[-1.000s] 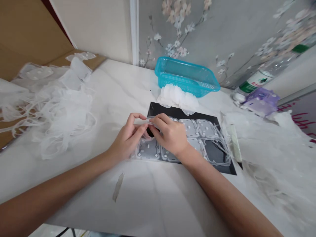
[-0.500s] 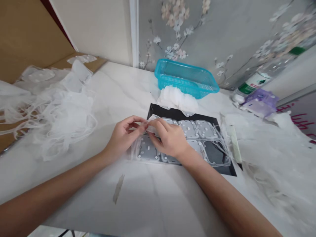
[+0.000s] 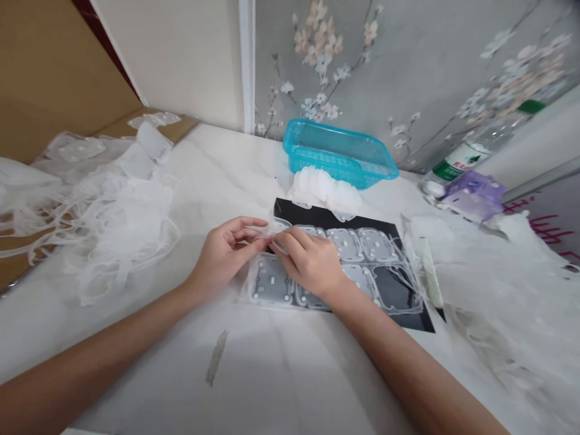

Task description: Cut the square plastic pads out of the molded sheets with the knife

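A clear plastic sheet of rounded-square pieces with small white dots lies on a black board. One lower-right place in the sheet is an open outline over the black. My left hand is at the board's left edge, thumb and index finger pinching the sheet's translucent edge. Beside it, my right hand reaches over the sheet with thumb and fingers closed on a translucent piece at the upper-left corner. The fingers partly hide this piece. Behind the board lies a fanned pile of white pieces.
A blue plastic basket stands at the back by the wall. Tangled clear plastic scraps heap up on the left. Clear film, a bottle and a purple packet are on the right. Tape sticks to the table in front.
The view has tilted slightly, so everything sits a little lower. My fingers stay together at the sheet's upper-left corner, and the piece there has shifted slightly between them.
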Tool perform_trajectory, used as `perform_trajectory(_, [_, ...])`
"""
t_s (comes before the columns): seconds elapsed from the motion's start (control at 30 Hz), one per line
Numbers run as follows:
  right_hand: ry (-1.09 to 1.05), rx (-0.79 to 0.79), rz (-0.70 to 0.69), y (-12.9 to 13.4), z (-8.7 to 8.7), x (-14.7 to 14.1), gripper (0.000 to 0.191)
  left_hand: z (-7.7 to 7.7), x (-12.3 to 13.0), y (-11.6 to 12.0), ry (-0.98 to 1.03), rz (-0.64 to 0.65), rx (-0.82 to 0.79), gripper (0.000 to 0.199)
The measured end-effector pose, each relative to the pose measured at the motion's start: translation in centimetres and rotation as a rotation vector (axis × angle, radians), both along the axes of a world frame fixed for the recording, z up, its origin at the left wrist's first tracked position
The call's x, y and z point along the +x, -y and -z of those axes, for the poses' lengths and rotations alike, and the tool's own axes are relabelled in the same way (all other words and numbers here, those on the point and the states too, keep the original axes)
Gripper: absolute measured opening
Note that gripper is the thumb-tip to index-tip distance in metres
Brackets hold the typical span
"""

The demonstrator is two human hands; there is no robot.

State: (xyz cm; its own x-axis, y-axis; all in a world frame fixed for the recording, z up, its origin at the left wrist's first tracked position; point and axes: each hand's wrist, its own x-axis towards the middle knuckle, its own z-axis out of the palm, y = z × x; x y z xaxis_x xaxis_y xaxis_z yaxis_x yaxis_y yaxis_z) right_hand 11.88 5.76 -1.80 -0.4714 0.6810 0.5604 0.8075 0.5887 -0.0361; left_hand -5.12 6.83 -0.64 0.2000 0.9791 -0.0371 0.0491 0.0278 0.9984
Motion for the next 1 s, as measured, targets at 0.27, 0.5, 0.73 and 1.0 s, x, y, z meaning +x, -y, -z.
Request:
perform_trajectory(0.27, [-0.567,-0.151,0.243,-0.8,0.0,0.6,0.020,-0.2,0.4,-0.1,0.034,-0.089,0.003,0.026])
perform_trajectory(0.5, [-1.173,-0.391,0.417,-2.0,0.0,1.6,0.021,0.0,0.1,-0.5,-0.003,-0.138,-0.021,0.023])
perform_trajectory(0.73, [-1.251,-0.985,0.342,-1.8,-2.9,2.1,0.022,-0.2,0.0,-0.2,-0.107,0.031,-0.011,0.027])
perform_trajectory(1.0, [-0.607,-0.837,0.173,-0.8,-4.0,1.8,0.035,0.0,0.3,0.0,-0.349,0.052,0.105,0.026])
